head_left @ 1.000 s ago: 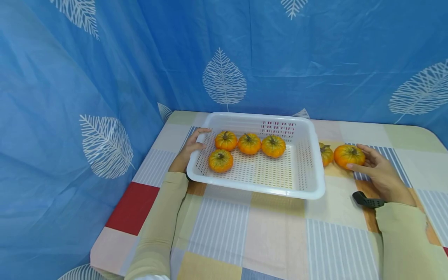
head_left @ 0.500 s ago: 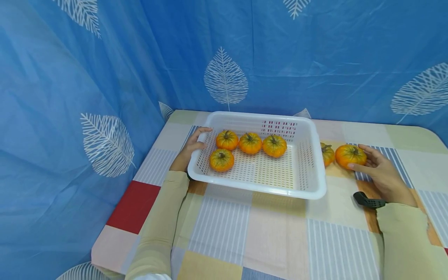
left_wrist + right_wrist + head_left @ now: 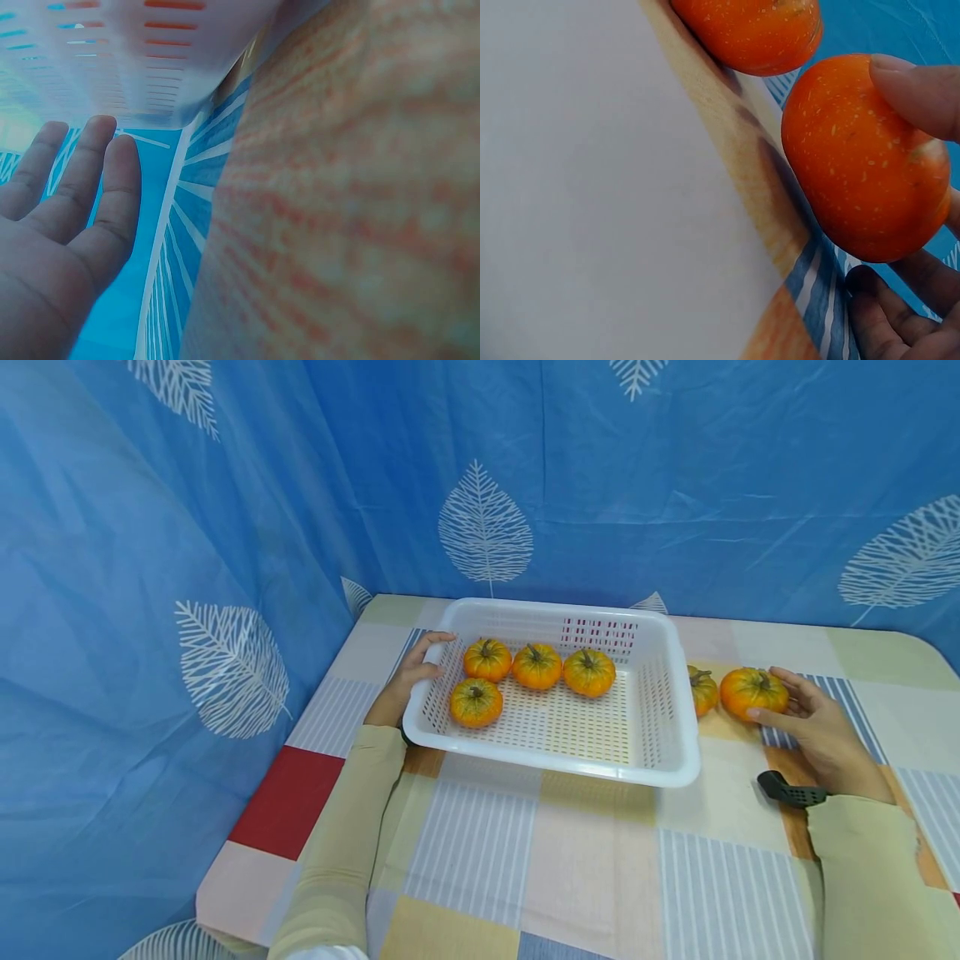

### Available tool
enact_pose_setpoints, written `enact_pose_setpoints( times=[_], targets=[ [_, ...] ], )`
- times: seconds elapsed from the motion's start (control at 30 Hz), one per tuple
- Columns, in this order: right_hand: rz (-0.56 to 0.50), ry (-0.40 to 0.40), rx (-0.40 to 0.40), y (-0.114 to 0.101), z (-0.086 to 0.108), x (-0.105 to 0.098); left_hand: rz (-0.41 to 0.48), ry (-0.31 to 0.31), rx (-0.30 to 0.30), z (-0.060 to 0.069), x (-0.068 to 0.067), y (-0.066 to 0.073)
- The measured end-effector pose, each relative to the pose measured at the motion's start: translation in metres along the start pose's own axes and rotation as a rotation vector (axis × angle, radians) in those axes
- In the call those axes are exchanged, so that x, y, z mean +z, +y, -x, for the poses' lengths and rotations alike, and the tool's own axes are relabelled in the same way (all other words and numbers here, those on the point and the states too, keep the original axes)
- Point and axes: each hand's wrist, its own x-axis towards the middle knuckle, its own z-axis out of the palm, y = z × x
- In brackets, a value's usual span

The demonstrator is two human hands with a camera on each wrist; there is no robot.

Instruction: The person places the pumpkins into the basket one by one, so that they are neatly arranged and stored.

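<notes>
In the head view my right hand [image 3: 825, 731] holds a small orange pumpkin [image 3: 752, 692] at the table's right side, thumb on the near side and fingers behind. The right wrist view shows the thumb on this pumpkin [image 3: 862, 161], some fingers below it. A second pumpkin [image 3: 702, 691] sits just left, partly hidden by the white plastic basket [image 3: 555, 764]. My left hand [image 3: 405, 685] rests at the basket's left rim, thumb and forefinger reaching over it. Its other fingers [image 3: 120, 184] lie loosely extended beside the basket's outer wall [image 3: 135, 75] in the left wrist view.
Several pumpkins stand in the basket, among them a front one [image 3: 476, 702] and a rightmost one [image 3: 588, 673]. A checked cloth [image 3: 592, 860] covers the table. Blue leaf-printed curtains [image 3: 600, 485] hang behind and along the left side.
The head view has shifted slightly. Both hands, the basket and the pumpkins keep their places relative to one another.
</notes>
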Motion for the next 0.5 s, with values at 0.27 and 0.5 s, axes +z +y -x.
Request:
enact_pose_setpoints(
  times=[0.27, 0.5],
  targets=[
    [-0.028, 0.049, 0.038, -0.0038, 0.0006, -0.0011, 0.0, 0.0, 0.013, -0.0007, 0.0011, 0.0016],
    [-0.089, 0.073, 0.063, -0.0082, 0.0024, -0.0033, -0.011, 0.018, -0.007, -0.0004, 0.003, 0.0047]
  ],
)
